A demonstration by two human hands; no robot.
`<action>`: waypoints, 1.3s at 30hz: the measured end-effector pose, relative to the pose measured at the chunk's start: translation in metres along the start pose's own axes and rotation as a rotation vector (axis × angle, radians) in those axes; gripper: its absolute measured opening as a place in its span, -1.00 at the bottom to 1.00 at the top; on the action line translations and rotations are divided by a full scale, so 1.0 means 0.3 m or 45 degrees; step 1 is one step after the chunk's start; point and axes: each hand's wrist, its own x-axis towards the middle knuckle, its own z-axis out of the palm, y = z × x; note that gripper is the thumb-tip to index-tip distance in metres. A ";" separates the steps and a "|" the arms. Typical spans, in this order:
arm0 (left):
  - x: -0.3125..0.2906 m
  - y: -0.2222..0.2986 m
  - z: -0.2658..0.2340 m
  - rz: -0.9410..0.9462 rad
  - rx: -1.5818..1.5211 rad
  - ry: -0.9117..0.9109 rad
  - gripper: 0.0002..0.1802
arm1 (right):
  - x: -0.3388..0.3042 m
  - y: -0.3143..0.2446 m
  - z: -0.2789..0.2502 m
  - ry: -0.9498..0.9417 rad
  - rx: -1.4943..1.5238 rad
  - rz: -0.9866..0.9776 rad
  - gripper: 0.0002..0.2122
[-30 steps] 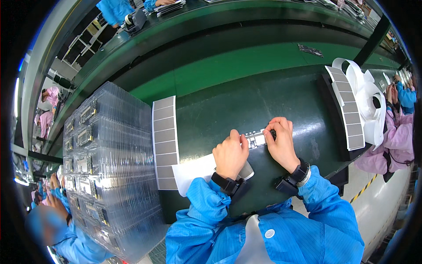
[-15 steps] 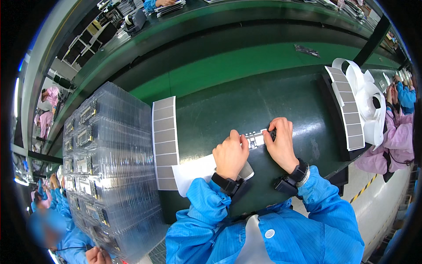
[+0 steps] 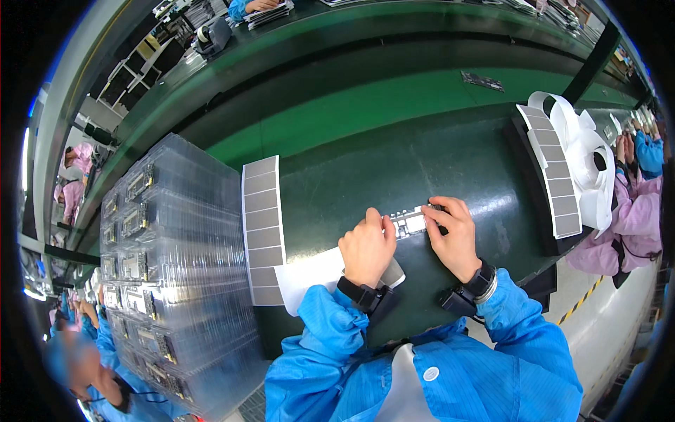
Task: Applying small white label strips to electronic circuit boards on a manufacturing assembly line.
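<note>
A small circuit board with bright silvery and white patches lies low over the green bench top between my hands. My left hand is closed, its thumb and forefinger gripping the board's left end. At the other end, my right hand pinches the board, with the fingers bent over its right edge and hiding it. Beneath my left wrist is a curled white sheet, its rolled end showing beside the wrist. A strip of grey rectangular labels lies further left.
A tall stack of clear plastic trays holding circuit boards stands at the left. On the right, another grey label strip rests on a black holder beside loops of white backing paper. A dark board lies at the back. Co-workers sit on both sides.
My right hand's fingers have shifted at the board's right end, with the fingertips drawn closer and slightly lower. My left hand stays nearly in place. At lower left, a co-worker's hand has moved.
</note>
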 end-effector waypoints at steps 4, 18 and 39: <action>-0.002 -0.006 0.003 -0.009 -0.006 -0.003 -0.75 | 0.005 -0.004 0.003 -0.003 0.027 -0.005 -0.84; 0.000 -0.003 -0.014 -0.054 -0.041 -0.077 -0.77 | 0.052 -0.006 0.024 -0.156 0.024 0.216 -0.93; 0.011 0.017 -0.020 -0.086 -0.023 -0.114 -0.79 | 0.068 -0.004 0.018 -0.158 0.031 0.241 -0.84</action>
